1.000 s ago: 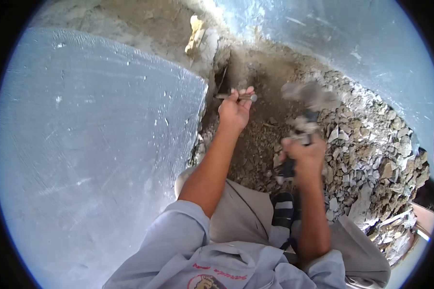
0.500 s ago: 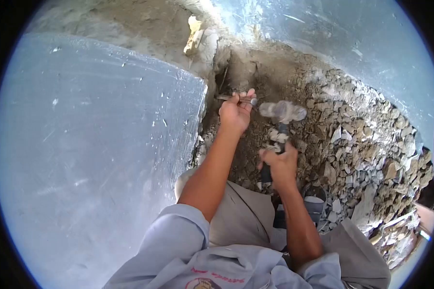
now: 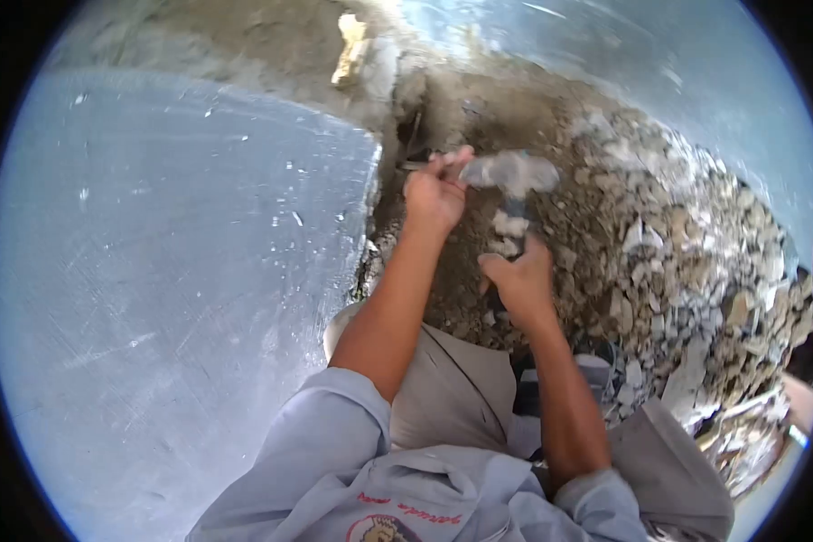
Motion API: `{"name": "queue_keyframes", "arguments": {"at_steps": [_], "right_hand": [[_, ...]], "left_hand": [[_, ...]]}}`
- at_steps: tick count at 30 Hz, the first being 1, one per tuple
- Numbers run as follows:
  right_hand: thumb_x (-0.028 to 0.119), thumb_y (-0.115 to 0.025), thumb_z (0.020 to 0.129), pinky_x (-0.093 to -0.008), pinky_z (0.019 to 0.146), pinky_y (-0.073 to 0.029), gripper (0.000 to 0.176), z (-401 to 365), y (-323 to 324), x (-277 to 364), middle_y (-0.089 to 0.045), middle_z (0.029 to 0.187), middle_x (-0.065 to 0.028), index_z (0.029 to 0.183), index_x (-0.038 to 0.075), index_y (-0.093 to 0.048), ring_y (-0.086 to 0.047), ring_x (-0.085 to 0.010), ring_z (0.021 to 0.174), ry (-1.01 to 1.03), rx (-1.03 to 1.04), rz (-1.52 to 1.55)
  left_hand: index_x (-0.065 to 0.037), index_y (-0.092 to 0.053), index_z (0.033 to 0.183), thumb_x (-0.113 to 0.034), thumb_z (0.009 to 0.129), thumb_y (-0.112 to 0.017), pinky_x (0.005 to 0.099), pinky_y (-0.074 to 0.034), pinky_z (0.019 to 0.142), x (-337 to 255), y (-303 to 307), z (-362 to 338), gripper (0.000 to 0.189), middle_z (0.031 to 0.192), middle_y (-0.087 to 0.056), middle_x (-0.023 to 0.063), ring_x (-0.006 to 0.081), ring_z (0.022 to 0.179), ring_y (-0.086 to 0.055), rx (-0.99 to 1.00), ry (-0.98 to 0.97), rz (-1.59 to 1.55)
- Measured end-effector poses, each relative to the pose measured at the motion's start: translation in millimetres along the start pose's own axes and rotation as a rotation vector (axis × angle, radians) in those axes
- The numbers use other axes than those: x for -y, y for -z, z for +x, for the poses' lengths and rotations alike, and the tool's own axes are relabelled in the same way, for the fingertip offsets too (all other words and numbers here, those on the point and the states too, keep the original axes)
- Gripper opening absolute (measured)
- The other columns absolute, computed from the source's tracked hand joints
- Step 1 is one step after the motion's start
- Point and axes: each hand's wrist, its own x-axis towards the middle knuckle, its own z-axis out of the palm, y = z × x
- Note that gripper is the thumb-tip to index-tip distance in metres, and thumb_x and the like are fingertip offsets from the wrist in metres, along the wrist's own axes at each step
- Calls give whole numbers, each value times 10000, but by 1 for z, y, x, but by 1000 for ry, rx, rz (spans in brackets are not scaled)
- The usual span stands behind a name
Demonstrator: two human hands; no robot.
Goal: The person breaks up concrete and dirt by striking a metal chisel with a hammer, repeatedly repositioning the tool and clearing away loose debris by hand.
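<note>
My left hand (image 3: pixel 435 194) is closed round a thin metal chisel (image 3: pixel 412 165), which points left at the dug edge beside the grey slab. My right hand (image 3: pixel 524 275) grips the dark handle of a hammer (image 3: pixel 512 172) whose pale, dusty head is blurred by motion. The hammer head is at the chisel's right end, close to my left fingers; whether the two touch cannot be made out. Whitish lumps or wrapping show on the handle above my right hand.
A large grey slab (image 3: pixel 199 271) lies at the left and another grey surface (image 3: pixel 696 72) at the upper right. Broken rubble (image 3: pixel 677 262) covers the ground at the right. A yellowish chunk (image 3: pixel 350 50) stands near the top. My knees are below.
The hammer and my right hand have moved up and left, bringing the hammer head against or close to the chisel's end. The view has shifted slightly.
</note>
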Motion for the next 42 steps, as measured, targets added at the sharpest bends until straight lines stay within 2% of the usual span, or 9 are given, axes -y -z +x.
{"name": "queue_keyframes", "arguments": {"at_steps": [4, 12, 15, 24, 30, 35, 37, 38, 42], "right_hand": [[79, -674, 736, -310, 443, -462, 242, -6, 11, -13, -600, 684, -69, 915, -46, -569, -551, -142, 474, -18, -24, 192], [115, -710, 679, -366, 613, -475, 310, 22, 92, 0, -600, 655, -115, 904, -60, -589, -596, -224, 604, 237, -114, -343], [140, -722, 680, -368, 618, -477, 328, 7, 103, 23, -606, 688, -173, 917, -46, -594, -585, -290, 613, 106, -80, -560], [130, -710, 732, -301, 624, -457, 255, 10, 73, 11, -615, 770, -93, 891, -26, -586, -536, -124, 673, 339, -165, 14], [115, -693, 792, -255, 650, -458, 246, 14, 84, 10, -637, 820, -37, 967, -29, -595, -554, -99, 706, 362, -148, -165], [126, -678, 828, -237, 589, -488, 240, -11, 93, 99, -642, 816, -52, 1024, 5, -611, -600, -100, 669, 606, -255, -34], [243, -613, 885, -278, 562, -491, 265, -20, 103, 131, -616, 715, -76, 956, -12, -596, -599, -139, 626, 713, -682, -117], [251, -507, 927, -326, 625, -502, 281, -17, 101, 155, -600, 679, -96, 882, -17, -578, -590, -196, 610, 1018, -399, 21], [233, -426, 973, -411, 746, -508, 268, -7, 94, 132, -588, 783, -133, 862, 45, -580, -594, -241, 739, 889, -380, 300]], "left_hand": [[23, -514, 978, -110, 1001, -399, 488, -496, 932, 2, 14, 5, 177, 1007, -642, 200, 346, 1005, -623, 15, 30, 8], [4, -527, 1003, -64, 956, -478, 458, -545, 851, 41, 47, 13, 96, 1014, -628, 184, 334, 993, -642, -113, 315, 478], [20, -509, 1007, -33, 950, -478, 481, -545, 875, 39, 32, 5, 84, 1011, -609, 189, 350, 1021, -627, 4, 339, 455], [71, -471, 1038, -40, 978, -423, 465, -498, 982, 32, 19, 2, 135, 1144, -552, 269, 393, 1096, -581, -48, 173, 147], [59, -473, 1055, -94, 993, -426, 460, -494, 989, 23, 13, 6, 172, 1080, -602, 212, 349, 1086, -598, 47, 130, 45], [41, -511, 1041, -137, 986, -463, 437, -480, 1002, 14, -3, 17, 192, 1099, -621, 191, 309, 1083, -606, 48, 71, -76], [36, -523, 1024, -144, 981, -474, 436, -475, 1006, 10, -11, 19, 191, 1089, -626, 190, 305, 1074, -610, 44, 65, -92], [34, -525, 1017, -148, 981, -475, 437, -476, 1006, 9, -16, 18, 192, 1078, -628, 188, 304, 1068, -612, 35, 62, -87], [26, -529, 997, -161, 982, -475, 443, -474, 1011, 16, -9, 28, 196, 1057, -632, 171, 301, 1055, -616, 62, 77, -112]]}}
